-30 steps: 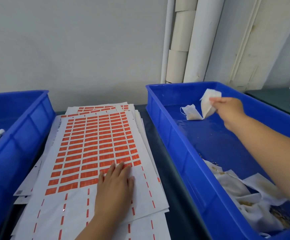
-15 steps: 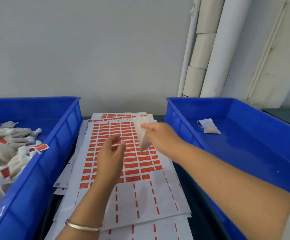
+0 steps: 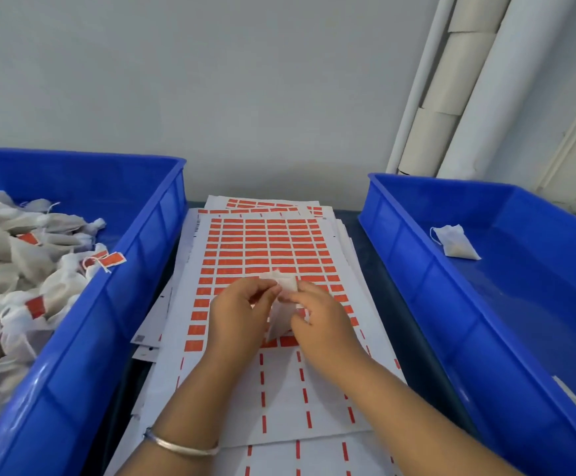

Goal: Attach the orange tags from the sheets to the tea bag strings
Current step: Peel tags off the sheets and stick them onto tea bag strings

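A white tea bag (image 3: 285,286) hangs between both hands above the top sheet of orange tags (image 3: 266,245). My left hand (image 3: 238,314) pinches its upper left edge with curled fingers. My right hand (image 3: 317,314) pinches the bag from the right side. The bag's lower part shows between the two hands; its string is not visible. The sheet's rows of orange tags fill its far half, while the near half shows only peeled gaps with orange dashes.
A blue bin (image 3: 84,331) on the left holds several tea bags with orange tags. Another blue bin (image 3: 451,304) on the right holds one untagged tea bag (image 3: 455,240) and more at its near corner. White rolls (image 3: 451,97) lean against the back wall.
My right hand carried the tea bag from the right bin over the sheets. My left hand lifted off the sheet and took hold of the bag. The view shifted left.
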